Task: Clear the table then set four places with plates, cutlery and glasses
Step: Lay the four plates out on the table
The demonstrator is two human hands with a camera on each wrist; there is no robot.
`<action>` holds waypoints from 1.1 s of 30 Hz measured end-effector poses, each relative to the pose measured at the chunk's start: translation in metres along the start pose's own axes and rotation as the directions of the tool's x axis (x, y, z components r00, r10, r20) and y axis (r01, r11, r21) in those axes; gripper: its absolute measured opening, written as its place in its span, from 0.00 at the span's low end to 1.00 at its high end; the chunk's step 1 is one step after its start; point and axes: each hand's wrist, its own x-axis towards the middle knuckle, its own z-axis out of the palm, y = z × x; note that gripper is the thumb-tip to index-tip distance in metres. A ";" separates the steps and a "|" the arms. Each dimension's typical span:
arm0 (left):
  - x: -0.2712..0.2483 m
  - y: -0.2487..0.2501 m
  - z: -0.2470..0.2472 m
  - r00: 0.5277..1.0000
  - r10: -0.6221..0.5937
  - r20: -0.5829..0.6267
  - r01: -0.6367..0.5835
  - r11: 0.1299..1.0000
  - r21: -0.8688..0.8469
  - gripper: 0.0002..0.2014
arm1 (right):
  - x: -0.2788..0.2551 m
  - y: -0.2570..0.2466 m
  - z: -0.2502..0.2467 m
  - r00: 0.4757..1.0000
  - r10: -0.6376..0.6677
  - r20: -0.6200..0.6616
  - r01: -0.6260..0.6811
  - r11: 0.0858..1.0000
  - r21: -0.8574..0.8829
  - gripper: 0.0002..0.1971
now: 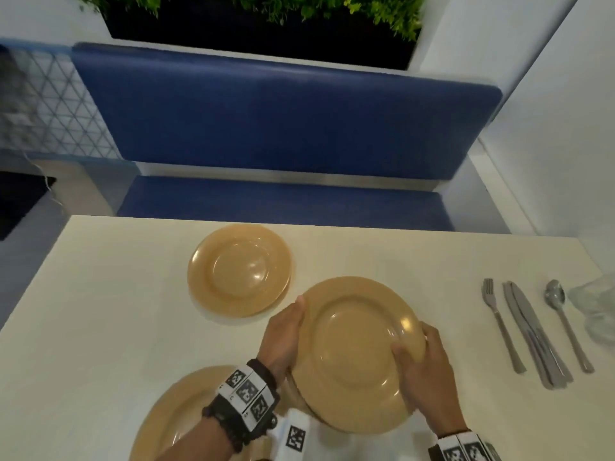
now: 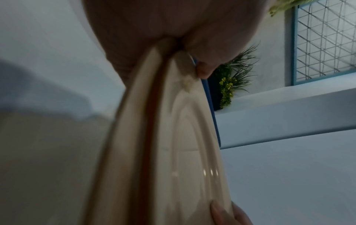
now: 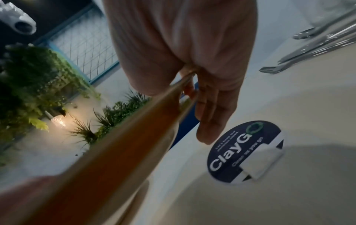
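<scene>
Head view: left hand (image 1: 283, 334) and right hand (image 1: 426, 367) grip held plates (image 1: 352, 354) by opposite rims.

The clear glasses (image 1: 595, 307) are cut off at the right edge; the near tan round plate (image 1: 173, 414) runs off the bottom edge.

**Tan plates, cream bench, blue seat**

All the plates are a glossy tan: the far plates (image 1: 239, 270), the held plates (image 1: 357, 354) and the near-left plate (image 1: 173, 414). The bench (image 1: 100, 311) is pale cream. The fork (image 1: 501, 324), knives (image 1: 532, 334) and spoon (image 1: 565, 322) at right are silver. The seat back (image 1: 283, 118) is deep blue, the plants (image 1: 266, 8) bright green. The round sticker (image 3: 240, 152) is navy with white lettering (a green ring too). The wrist bands (image 1: 248, 392) are white with black square markings.
</scene>
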 end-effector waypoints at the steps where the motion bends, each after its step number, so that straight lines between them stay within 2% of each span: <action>1: -0.001 -0.002 0.006 0.997 0.047 -0.068 -0.044 0.998 0.043 0.22 | 0.011 0.002 -0.007 1.000 -0.011 0.013 0.011 1.000 -0.004 0.18; 3: -0.001 -0.014 0.011 0.974 0.113 -0.196 -0.083 0.984 0.156 0.22 | 0.036 0.008 -0.023 0.999 0.009 0.031 -0.009 1.000 0.027 0.18; 7: -0.012 -0.034 0.006 0.915 0.163 -0.369 -0.082 0.971 0.226 0.04 | 0.103 0.019 -0.050 0.992 0.119 -0.041 -0.113 0.986 0.124 0.23; 10: -0.032 -0.037 0.006 0.866 0.161 -0.474 -0.066 0.975 0.211 0.05 | 0.161 0.024 -0.048 0.983 0.173 -0.064 -0.165 0.980 0.112 0.28; 13: -0.045 -0.037 0.006 0.809 0.126 -0.575 -0.086 0.992 0.097 0.03 | 0.197 0.025 -0.032 0.984 0.172 -0.044 -0.172 0.985 -0.001 0.30; 15: -0.048 -0.038 0.009 0.791 0.117 -0.601 -0.092 0.993 0.072 0.03 | 0.206 0.028 -0.026 0.983 0.169 -0.065 -0.177 0.974 -0.145 0.36; 17: -0.051 -0.038 0.014 0.788 0.111 -0.605 -0.090 0.994 0.064 0.04 | 0.209 0.034 -0.021 0.986 0.164 -0.039 -0.168 0.941 -0.294 0.47; 19: -0.052 -0.039 0.021 0.788 0.115 -0.604 -0.082 0.993 0.082 0.04 | 0.211 0.040 -0.015 0.985 0.171 -0.003 -0.161 0.920 -0.358 0.51; 25: -0.060 -0.048 0.045 0.804 0.080 -0.589 -0.051 0.997 0.066 0.03 | 0.226 0.036 -0.007 0.975 0.220 -0.022 -0.216 0.922 -0.321 0.51; 30: -0.066 -0.055 0.046 0.825 0.061 -0.561 -0.013 0.996 0.088 0.03 | 0.225 0.032 -0.008 0.972 0.233 -0.006 -0.224 0.925 -0.307 0.52; 33: -0.067 -0.057 0.046 0.859 0.056 -0.509 -0.005 0.995 0.102 0.04 | 0.209 0.033 -0.025 0.982 0.184 -0.047 -0.190 0.935 -0.299 0.50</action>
